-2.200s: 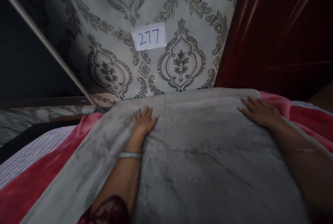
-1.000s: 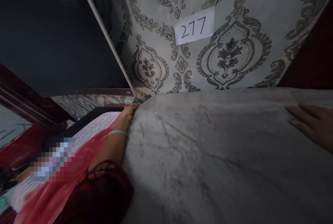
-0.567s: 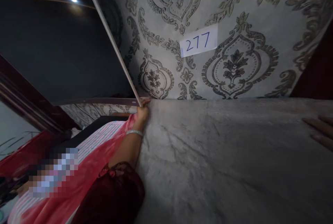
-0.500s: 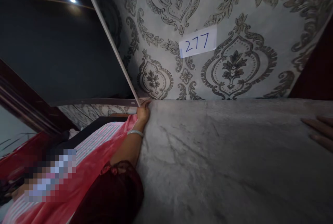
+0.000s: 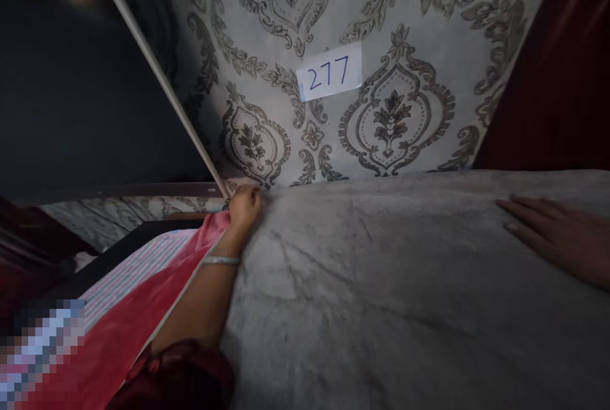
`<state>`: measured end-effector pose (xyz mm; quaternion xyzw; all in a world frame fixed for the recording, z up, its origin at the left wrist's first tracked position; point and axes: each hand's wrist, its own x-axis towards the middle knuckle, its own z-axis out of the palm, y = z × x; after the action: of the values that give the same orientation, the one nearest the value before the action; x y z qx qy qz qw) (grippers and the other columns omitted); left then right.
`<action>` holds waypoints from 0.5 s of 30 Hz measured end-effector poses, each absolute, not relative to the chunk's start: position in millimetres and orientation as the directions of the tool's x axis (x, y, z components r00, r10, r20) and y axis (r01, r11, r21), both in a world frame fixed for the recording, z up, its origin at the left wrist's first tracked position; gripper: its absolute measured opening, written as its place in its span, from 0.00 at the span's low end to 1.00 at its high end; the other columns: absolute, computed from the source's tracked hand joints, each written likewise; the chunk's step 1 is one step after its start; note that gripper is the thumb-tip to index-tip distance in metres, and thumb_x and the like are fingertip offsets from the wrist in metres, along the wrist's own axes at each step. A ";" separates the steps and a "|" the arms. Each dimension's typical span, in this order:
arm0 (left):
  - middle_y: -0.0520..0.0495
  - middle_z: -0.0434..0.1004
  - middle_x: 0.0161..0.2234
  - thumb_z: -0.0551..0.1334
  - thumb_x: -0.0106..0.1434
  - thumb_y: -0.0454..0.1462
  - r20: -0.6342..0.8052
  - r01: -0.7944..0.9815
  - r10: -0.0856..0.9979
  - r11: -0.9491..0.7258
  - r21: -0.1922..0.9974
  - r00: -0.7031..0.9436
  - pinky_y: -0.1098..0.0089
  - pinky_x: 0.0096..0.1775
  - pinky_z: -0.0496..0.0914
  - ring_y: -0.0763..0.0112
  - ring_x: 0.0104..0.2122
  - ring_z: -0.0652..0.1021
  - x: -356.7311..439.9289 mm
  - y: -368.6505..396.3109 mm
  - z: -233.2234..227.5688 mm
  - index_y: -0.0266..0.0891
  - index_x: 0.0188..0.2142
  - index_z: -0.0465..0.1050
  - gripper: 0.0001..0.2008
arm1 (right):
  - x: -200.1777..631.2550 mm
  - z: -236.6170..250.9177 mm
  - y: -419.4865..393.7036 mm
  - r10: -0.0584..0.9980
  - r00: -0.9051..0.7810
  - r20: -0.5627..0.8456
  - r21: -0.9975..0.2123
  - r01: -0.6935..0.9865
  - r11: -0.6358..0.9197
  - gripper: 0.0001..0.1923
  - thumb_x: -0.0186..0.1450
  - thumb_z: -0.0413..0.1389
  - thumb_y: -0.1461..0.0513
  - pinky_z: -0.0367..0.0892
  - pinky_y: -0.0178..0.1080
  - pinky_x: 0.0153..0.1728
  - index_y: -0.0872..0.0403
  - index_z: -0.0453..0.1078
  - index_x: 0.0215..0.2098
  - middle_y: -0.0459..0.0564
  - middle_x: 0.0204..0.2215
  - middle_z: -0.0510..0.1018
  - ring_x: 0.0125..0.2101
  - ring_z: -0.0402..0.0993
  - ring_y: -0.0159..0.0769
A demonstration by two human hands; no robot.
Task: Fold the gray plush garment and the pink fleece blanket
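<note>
Starting at the left, we've got a pink blanket [image 5: 119, 327] poking out at the side, with the striped sheet [image 5: 128, 270] past it. Our left hand [image 5: 244, 206] sits curled at the far left corner of the grey blanket [image 5: 362, 289], fingers closed on its edge right by the patterned wall [image 5: 391, 111]. That grey blanket spreads between both hands. Our right hand [image 5: 562, 235] lies flat and open on top, gripping nothing.

Single head-worn view, angled forward and down across grey blanket [image 5: 381, 295] toward patterned wall [image 5: 405, 9] close ahead. Left hand [image 5: 244, 206] at far left blanket corner; right hand [image 5: 557, 235] near frame's right edge.
</note>
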<state>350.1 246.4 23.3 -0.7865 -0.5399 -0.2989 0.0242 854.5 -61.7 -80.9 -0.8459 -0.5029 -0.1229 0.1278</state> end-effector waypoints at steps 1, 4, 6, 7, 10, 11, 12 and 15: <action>0.39 0.79 0.53 0.52 0.68 0.37 0.490 0.811 0.774 -0.549 0.202 0.402 0.59 0.59 0.66 0.55 0.56 0.75 365.8 233.2 24.3 0.38 0.53 0.77 0.20 | 840.6 -71.5 -61.6 0.824 0.471 0.315 -0.090 0.879 -0.468 0.45 0.65 0.32 0.39 0.58 0.60 0.63 0.54 0.61 0.69 0.59 0.67 0.65 0.67 0.57 0.55; 0.38 0.70 0.63 0.55 0.70 0.45 0.377 0.543 0.525 -0.837 0.064 0.764 0.57 0.65 0.60 0.55 0.63 0.68 412.7 190.3 11.4 0.39 0.63 0.68 0.25 | 789.1 -51.7 -57.9 0.875 0.368 0.315 -0.080 0.929 -0.362 0.46 0.66 0.33 0.38 0.53 0.61 0.66 0.56 0.58 0.71 0.61 0.71 0.55 0.69 0.51 0.57; 0.40 0.57 0.70 0.56 0.69 0.52 0.222 0.377 0.378 -0.925 0.048 0.899 0.51 0.68 0.53 0.52 0.70 0.58 433.5 166.9 -5.9 0.45 0.69 0.60 0.32 | 757.0 -49.3 -54.1 0.960 0.145 0.241 -0.078 0.988 -0.130 0.42 0.67 0.37 0.37 0.45 0.61 0.69 0.45 0.54 0.73 0.50 0.73 0.48 0.71 0.44 0.54; 0.42 0.52 0.72 0.55 0.69 0.54 0.149 0.333 0.339 -0.941 0.062 0.929 0.49 0.68 0.51 0.52 0.71 0.54 439.2 158.9 -14.5 0.48 0.70 0.56 0.33 | 745.3 -50.7 -52.4 0.983 0.049 0.174 -0.098 0.995 -0.033 0.40 0.68 0.39 0.37 0.43 0.61 0.69 0.41 0.51 0.73 0.46 0.74 0.47 0.72 0.42 0.53; 0.44 0.46 0.74 0.50 0.71 0.57 0.041 0.322 0.327 -0.941 0.106 0.944 0.45 0.68 0.48 0.53 0.72 0.50 441.3 151.5 -31.3 0.54 0.72 0.51 0.33 | 733.8 -57.0 -49.9 0.998 -0.030 0.047 -0.159 0.987 0.037 0.38 0.69 0.40 0.37 0.43 0.63 0.69 0.36 0.48 0.74 0.42 0.73 0.48 0.71 0.42 0.51; 0.45 0.46 0.74 0.50 0.71 0.57 0.037 0.333 0.339 -0.937 0.108 0.940 0.45 0.69 0.48 0.54 0.72 0.50 439.2 153.1 -32.9 0.54 0.72 0.50 0.33 | 737.7 -57.9 -50.2 0.999 0.006 0.050 -0.163 0.987 0.002 0.38 0.69 0.40 0.37 0.44 0.64 0.68 0.37 0.48 0.74 0.43 0.73 0.50 0.71 0.43 0.52; 0.45 0.46 0.73 0.50 0.71 0.57 0.038 0.347 0.353 -0.932 0.102 0.935 0.45 0.69 0.47 0.54 0.72 0.50 436.8 155.8 -33.0 0.54 0.72 0.49 0.34 | 744.9 -57.9 -51.1 0.996 0.055 0.071 -0.161 0.986 -0.043 0.38 0.69 0.40 0.38 0.46 0.65 0.68 0.39 0.50 0.73 0.45 0.73 0.51 0.71 0.44 0.54; 0.46 0.49 0.73 0.51 0.71 0.57 0.039 0.417 0.420 -0.907 0.059 0.907 0.43 0.69 0.45 0.54 0.72 0.51 428.9 166.4 -28.8 0.55 0.72 0.49 0.34 | 781.2 -55.9 -59.1 0.965 0.217 0.145 -0.166 0.967 -0.193 0.39 0.67 0.41 0.39 0.51 0.66 0.66 0.43 0.55 0.72 0.50 0.71 0.56 0.70 0.47 0.59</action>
<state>428.9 166.4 -28.8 -0.9761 -0.2145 -0.0255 -0.0244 781.2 -59.1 -55.9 -0.7722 -0.6256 -0.0042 0.1108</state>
